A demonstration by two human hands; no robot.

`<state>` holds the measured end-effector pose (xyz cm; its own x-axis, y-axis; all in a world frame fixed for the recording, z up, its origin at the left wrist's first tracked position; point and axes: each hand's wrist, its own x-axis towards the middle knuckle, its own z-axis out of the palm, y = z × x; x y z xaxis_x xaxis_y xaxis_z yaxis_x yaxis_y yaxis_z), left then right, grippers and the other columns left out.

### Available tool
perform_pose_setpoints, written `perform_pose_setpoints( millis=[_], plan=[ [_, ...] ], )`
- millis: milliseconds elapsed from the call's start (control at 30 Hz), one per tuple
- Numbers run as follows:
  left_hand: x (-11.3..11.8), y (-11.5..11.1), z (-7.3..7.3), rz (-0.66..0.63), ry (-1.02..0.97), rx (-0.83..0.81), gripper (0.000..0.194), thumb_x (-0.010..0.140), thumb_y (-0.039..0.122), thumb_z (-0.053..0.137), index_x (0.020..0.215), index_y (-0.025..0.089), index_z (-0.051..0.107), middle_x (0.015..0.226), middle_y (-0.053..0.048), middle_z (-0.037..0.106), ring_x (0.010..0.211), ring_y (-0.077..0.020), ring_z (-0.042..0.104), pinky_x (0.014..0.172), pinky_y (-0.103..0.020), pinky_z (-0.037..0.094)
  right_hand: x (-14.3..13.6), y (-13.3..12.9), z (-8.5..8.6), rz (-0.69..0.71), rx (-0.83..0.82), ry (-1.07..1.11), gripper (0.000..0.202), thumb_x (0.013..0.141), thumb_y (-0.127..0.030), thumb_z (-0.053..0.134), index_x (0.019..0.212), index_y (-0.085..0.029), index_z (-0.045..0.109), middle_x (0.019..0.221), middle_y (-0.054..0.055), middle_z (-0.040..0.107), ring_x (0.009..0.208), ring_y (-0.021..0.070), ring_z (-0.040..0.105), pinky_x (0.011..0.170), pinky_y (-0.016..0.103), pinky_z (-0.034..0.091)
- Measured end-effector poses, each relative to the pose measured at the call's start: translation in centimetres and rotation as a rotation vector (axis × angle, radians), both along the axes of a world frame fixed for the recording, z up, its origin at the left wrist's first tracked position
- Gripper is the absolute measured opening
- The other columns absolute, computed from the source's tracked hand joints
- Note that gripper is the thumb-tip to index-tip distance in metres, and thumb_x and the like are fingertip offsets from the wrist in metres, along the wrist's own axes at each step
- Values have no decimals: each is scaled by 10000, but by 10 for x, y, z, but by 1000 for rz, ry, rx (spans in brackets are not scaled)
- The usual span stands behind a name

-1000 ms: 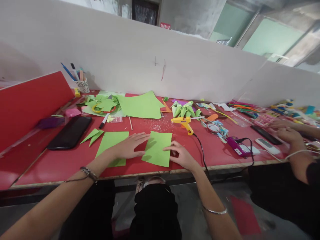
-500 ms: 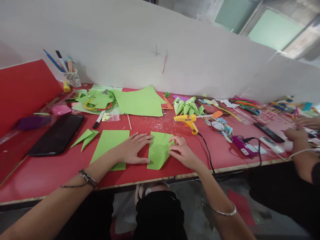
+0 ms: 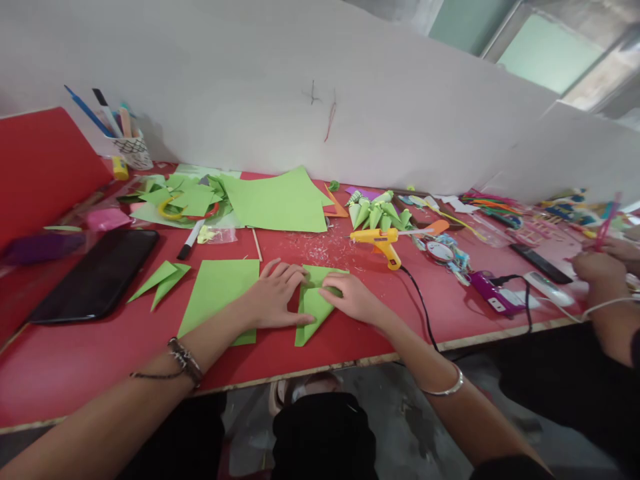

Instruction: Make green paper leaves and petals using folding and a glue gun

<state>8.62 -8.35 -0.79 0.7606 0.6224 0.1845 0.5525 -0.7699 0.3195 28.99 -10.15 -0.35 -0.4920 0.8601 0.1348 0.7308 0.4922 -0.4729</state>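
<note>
A piece of green paper [image 3: 311,310] lies in front of me, its lower right corner folded up and over at a slant. My left hand [image 3: 274,297] is open, with spread fingertips and thumb resting on the paper's left side. Curled fingers of my right hand [image 3: 354,300] grip the turned-over flap; the fingertips are partly hidden. Under my left wrist, a second green sheet [image 3: 215,283] lies flat. A folded green paper piece with two points [image 3: 163,279] sits further left.
A yellow glue gun [image 3: 383,245] with a black cord lies beyond my right hand. At left are a black phone [image 3: 97,273] and a marker [image 3: 190,240]. Large green sheets [image 3: 280,200] and folded green cones [image 3: 377,213] lie behind. A co-worker's hand [image 3: 600,267] is at far right.
My right hand has moved left, carrying the lower right corner of the green paper up and over into a slanted fold. My left hand has stayed on the paper's left side.
</note>
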Motion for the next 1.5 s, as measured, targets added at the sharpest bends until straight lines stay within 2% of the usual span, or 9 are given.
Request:
perform_pose_setpoints(
  millis=[167, 367, 467, 600, 833, 1100, 1333, 1500],
  plan=[
    [2, 1, -2, 6, 16, 44, 602, 658, 674, 447, 997, 178, 478, 1129, -71, 512, 1109, -255, 396, 1027, -465, 120, -4, 1, -8, -65, 40, -25, 195, 831, -292, 447, 693, -165, 500, 681, 5, 522, 656, 116, 472, 593, 214, 310],
    [0, 3, -3, 16, 39, 6, 779, 651, 666, 467, 1246, 183, 330, 1216, -86, 461, 1148, -273, 356, 1003, -453, 171, -6, 2, -15, -95, 111, -24, 169, 825, -270, 453, 703, -170, 511, 698, 9, 542, 667, 118, 478, 597, 214, 310],
    [-1, 3, -5, 17, 49, -5, 806, 658, 661, 465, 1290, 195, 284, 1247, -83, 443, 1165, -274, 344, 1009, -448, 155, -7, 3, -15, -117, 111, -48, 175, 830, -280, 452, 702, -173, 505, 693, 5, 542, 649, 114, 470, 583, 213, 302],
    [-2, 3, -6, 14, 49, 2, 836, 644, 686, 454, 1303, 203, 278, 1247, -74, 447, 1169, -268, 345, 1026, -448, 102, -8, 3, -15, -111, 125, -89, 178, 841, -283, 441, 710, -175, 495, 705, 7, 548, 654, 115, 469, 585, 214, 300],
    [-2, 1, -4, 21, 82, -18, 890, 610, 716, 454, 1320, 214, 264, 1276, -72, 430, 1188, -271, 330, 1031, -439, 82, -8, 3, -18, -140, 129, -96, 170, 840, -274, 439, 708, -178, 485, 699, 7, 540, 644, 117, 467, 576, 215, 299],
    [-5, -4, -2, -4, 108, -47, 919, 605, 725, 440, 1345, 228, 217, 1343, -67, 364, 1228, -271, 292, 1041, -443, 33, -8, 3, -17, -134, 121, -87, 185, 849, -274, 420, 714, -178, 502, 709, 15, 545, 665, 124, 476, 590, 217, 310],
    [-10, -5, -4, -12, 103, -41, 926, 613, 693, 460, 1359, 216, 186, 1374, -82, 321, 1245, -277, 276, 1046, -450, 14, -8, 3, -17, -135, 128, -80, 175, 843, -257, 422, 724, -176, 521, 719, 21, 552, 679, 127, 479, 604, 222, 317],
    [-9, -5, -3, -79, 77, -30, 897, 633, 639, 480, 1360, 217, 168, 1367, -81, 320, 1239, -276, 280, 1047, -447, 19, -8, 3, -17, -144, 121, -90, 156, 832, -235, 424, 713, -177, 505, 705, 16, 534, 665, 126, 467, 597, 225, 310]
  ],
)
